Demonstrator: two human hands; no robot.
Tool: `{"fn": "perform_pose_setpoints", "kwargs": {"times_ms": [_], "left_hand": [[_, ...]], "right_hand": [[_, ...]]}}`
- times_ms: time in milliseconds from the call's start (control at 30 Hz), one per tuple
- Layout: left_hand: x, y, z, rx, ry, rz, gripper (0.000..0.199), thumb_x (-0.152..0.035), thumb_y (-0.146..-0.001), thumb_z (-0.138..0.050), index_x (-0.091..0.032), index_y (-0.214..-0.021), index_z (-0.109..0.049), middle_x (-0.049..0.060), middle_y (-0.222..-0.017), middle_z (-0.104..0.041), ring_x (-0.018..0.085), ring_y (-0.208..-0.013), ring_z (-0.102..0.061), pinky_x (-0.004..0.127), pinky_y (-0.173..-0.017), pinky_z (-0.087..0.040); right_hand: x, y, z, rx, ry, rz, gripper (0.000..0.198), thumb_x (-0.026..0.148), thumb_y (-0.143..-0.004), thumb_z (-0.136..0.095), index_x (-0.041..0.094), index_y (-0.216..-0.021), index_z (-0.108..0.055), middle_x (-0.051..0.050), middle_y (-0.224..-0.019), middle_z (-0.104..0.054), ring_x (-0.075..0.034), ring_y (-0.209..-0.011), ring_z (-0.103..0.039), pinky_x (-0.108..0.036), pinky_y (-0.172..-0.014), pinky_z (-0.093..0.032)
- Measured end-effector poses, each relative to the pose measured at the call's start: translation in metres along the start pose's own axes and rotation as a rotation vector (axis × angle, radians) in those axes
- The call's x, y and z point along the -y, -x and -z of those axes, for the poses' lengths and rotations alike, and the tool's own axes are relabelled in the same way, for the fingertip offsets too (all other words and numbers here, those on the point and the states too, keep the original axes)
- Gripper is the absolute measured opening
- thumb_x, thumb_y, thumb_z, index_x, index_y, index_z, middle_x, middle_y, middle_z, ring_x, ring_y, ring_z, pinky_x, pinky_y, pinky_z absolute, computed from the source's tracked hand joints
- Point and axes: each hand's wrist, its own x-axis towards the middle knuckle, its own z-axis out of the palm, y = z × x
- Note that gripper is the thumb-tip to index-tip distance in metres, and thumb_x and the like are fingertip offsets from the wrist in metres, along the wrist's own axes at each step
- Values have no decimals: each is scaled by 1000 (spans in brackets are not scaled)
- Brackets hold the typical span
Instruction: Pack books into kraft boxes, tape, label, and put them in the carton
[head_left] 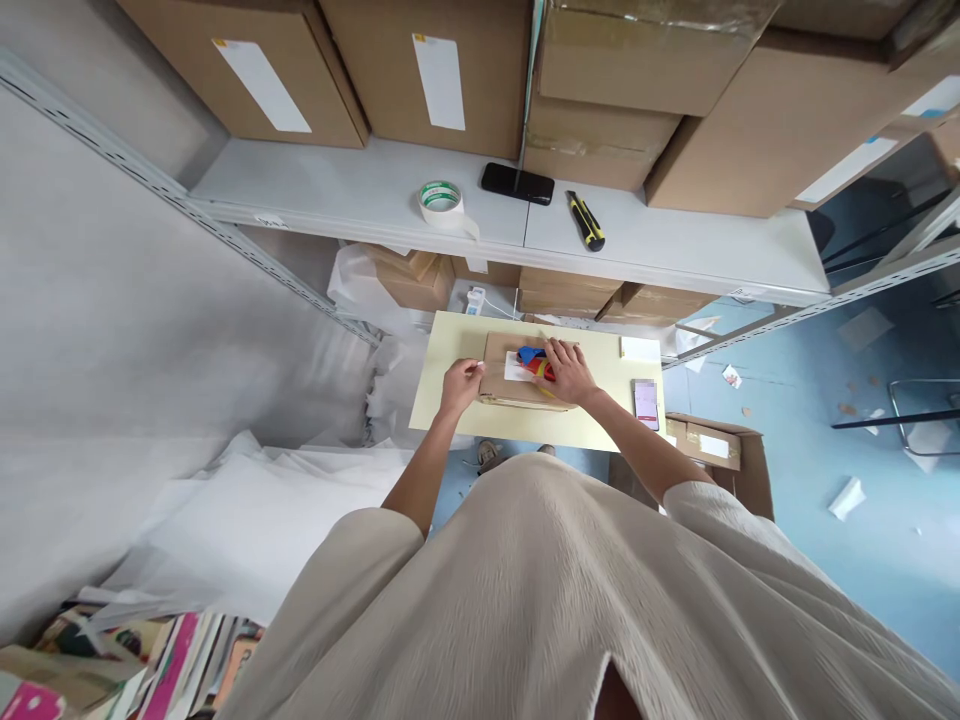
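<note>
A closed cardboard box (493,385) with a white label (513,368) on top lies on a pale yellow table. My right hand (568,370) is over the box's right part, its fingers around a red and blue tape dispenser (534,358) that rests on the box top. At the box's left edge, my left hand (463,384) is closed in a pinch. Something small and pale shows at those fingertips; what it is cannot be made out.
Right of the box, a lit phone (645,404) and a white card-like item (639,348) lie on the table (439,400). The shelf (337,190) above bears a tape roll (441,200), black phone (517,184), utility knife (586,221) and cartons. An open carton (754,470) stands right.
</note>
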Motion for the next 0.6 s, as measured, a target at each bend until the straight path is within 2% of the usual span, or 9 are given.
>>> {"fn": "perform_pose_setpoints", "kwargs": {"times_ms": [133,233,400,600], "left_hand": [[11,-2,-3,-22,-11,5,13,-31,-97,-72,-24,-91,-81,8,-106,-83,25,-101,-79,38,-101,-63],[18,-2,-5,-29,-19,11,13,-30,-97,-73,-23,-91,-82,9,-106,-84,25,-100,-80,38,-100,-64],[23,-3,-7,-36,-26,-29,14,-28,-98,-72,-23,-93,-84,10,-107,-83,25,-100,-80,39,-100,-64],[28,-7,-9,-26,-53,-37,16,-30,-99,-71,-24,-94,-84,10,-106,-82,26,-99,-79,39,-100,-64]], "right_hand": [[3,-2,3,10,-37,-21,91,66,-107,-55,10,-177,-42,-25,-178,-49,-46,-164,-40,-64,-141,-20],[4,-4,4,30,-59,-51,87,64,-105,-58,11,-174,-47,-25,-174,-53,-46,-159,-46,-63,-140,-22],[4,-6,6,46,-66,-60,87,63,-104,-60,12,-173,-47,-26,-172,-55,-47,-156,-49,-63,-137,-27],[4,-11,9,51,-105,-113,80,60,-103,-62,19,-170,-53,-23,-170,-57,-46,-157,-48,-66,-135,-30]]}}
